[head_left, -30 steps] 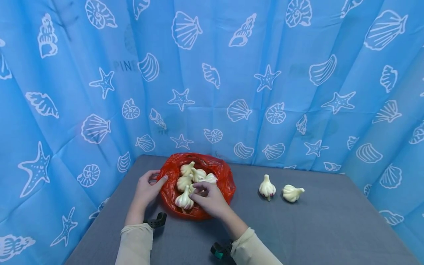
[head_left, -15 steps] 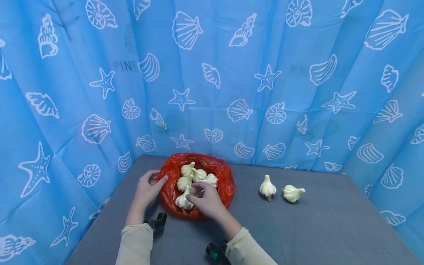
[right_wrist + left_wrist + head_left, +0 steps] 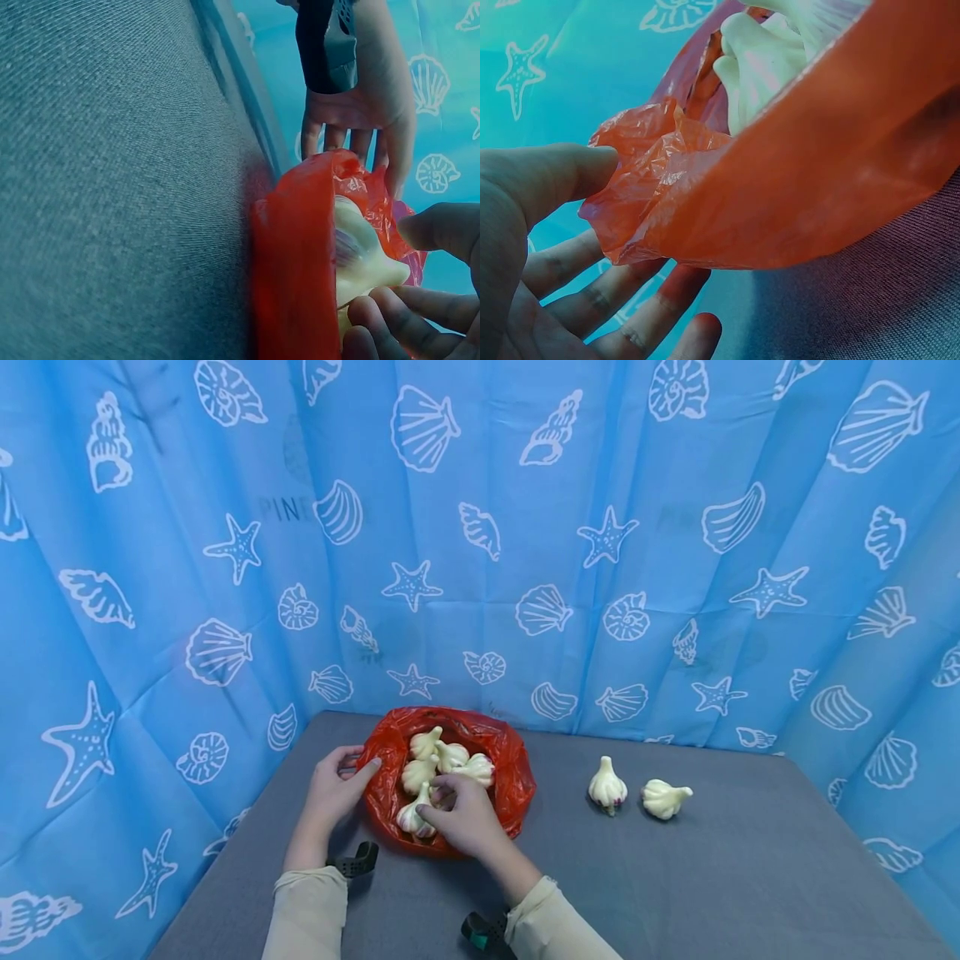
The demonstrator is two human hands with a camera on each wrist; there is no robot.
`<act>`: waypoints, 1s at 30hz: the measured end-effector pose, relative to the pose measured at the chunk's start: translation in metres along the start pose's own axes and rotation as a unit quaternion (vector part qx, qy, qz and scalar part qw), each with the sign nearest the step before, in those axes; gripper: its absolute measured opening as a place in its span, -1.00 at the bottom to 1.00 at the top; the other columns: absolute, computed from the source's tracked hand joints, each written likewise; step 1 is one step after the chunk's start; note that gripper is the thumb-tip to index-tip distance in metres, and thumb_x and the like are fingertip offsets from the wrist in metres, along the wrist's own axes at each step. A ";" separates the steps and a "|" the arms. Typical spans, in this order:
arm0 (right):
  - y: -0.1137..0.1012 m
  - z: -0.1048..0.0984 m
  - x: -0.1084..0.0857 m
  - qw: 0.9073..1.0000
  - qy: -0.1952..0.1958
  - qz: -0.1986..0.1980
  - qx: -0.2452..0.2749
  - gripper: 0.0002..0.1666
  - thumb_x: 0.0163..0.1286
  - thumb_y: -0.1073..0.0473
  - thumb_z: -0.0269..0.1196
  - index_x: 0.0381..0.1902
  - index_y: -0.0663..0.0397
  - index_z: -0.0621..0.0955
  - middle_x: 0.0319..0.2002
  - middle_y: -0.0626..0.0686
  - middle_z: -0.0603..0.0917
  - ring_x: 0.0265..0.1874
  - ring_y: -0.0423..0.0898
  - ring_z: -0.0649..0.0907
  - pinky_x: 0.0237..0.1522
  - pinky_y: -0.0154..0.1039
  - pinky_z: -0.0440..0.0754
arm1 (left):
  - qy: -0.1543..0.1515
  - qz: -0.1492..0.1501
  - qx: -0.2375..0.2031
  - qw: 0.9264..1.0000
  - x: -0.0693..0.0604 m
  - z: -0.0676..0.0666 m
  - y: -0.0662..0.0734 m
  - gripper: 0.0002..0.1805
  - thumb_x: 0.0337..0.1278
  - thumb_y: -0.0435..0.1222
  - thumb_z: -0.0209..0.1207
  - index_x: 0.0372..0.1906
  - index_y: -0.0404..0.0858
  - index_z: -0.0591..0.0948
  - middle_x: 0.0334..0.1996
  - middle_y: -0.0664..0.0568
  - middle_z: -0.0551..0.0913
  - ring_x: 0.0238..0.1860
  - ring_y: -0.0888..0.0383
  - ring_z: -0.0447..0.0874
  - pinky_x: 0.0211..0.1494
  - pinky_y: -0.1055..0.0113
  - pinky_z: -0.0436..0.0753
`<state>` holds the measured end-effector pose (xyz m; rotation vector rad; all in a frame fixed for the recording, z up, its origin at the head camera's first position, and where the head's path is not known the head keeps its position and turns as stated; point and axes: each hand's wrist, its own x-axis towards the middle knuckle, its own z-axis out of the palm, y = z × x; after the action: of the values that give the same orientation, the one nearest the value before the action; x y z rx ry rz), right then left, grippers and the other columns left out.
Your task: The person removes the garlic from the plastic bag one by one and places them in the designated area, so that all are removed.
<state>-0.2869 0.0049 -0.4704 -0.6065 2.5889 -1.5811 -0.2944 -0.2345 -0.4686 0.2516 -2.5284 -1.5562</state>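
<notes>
A red plastic bag [image 3: 519, 777] stands with its mouth rolled wide, several garlic bulbs [image 3: 418, 774] inside. My left hand [image 3: 332, 793] holds the bag's left rim; in the left wrist view the thumb [image 3: 592, 169] lies against the crumpled plastic [image 3: 641, 187] and the fingers spread beneath it. Over the bag's mouth, my right hand [image 3: 471, 820] reaches in beside the front garlic bulb [image 3: 412, 820]. In the right wrist view, thumb and fingers are parted around that bulb's stem [image 3: 397, 271]; a gap shows at the thumb, while the fingertips are at the stem.
Two more garlic bulbs, one upright [image 3: 607, 787] and one on its side [image 3: 664, 799], lie on the grey tabletop [image 3: 720, 877] right of the bag. A blue shell-patterned curtain [image 3: 495, 568] closes off the back and sides. Both wrists carry black camera mounts [image 3: 360, 860].
My right hand has shifted a little left inside the bag's mouth, closer to the front garlic bulb. My left hand keeps its place at the rim.
</notes>
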 end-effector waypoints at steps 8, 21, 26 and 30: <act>-0.001 0.002 0.001 1.000 -0.008 0.006 -0.013 -0.46 0.32 0.14 0.52 0.21 0.21 0.68 -0.16 0.09 0.75 -0.31 -0.21 0.63 -0.27 -0.36 0.64 | -0.004 -0.001 0.001 1.000 0.001 0.000 0.000 -0.34 0.46 0.05 0.26 0.44 -0.26 0.49 0.30 -0.30 0.59 0.25 -0.22 0.64 0.34 -0.15 0.68; 0.000 0.007 0.001 1.000 0.004 0.017 -0.006 -0.35 0.27 0.08 0.56 0.26 0.20 0.65 -0.12 0.08 0.71 -0.45 -0.22 0.54 -0.48 -0.39 0.51 | -0.008 -0.001 0.002 1.000 -0.001 -0.002 0.000 -0.32 0.46 0.06 0.26 0.45 -0.27 0.49 0.30 -0.30 0.59 0.25 -0.21 0.64 0.35 -0.15 0.67; 0.000 0.009 0.003 1.000 0.009 0.015 -0.011 -0.35 0.28 0.08 0.56 0.25 0.24 0.65 -0.14 0.10 0.70 -0.44 -0.19 0.54 -0.46 -0.38 0.51 | -0.008 -0.001 0.002 1.000 -0.001 -0.002 -0.001 -0.31 0.46 0.06 0.27 0.45 -0.28 0.48 0.30 -0.31 0.59 0.25 -0.21 0.65 0.35 -0.15 0.66; 0.001 0.011 0.005 1.000 0.015 0.015 -0.024 -0.35 0.27 0.03 0.56 0.24 0.21 0.66 -0.21 0.06 0.68 -0.33 -0.15 0.58 -0.33 -0.34 0.57 | -0.007 0.003 0.002 1.000 0.000 -0.002 -0.001 -0.32 0.46 0.06 0.27 0.45 -0.28 0.49 0.30 -0.31 0.59 0.24 -0.21 0.65 0.35 -0.15 0.67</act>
<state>-0.2889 -0.0056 -0.4751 -0.5500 2.6509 -1.5366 -0.2935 -0.2369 -0.4686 0.2328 -2.5413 -1.5563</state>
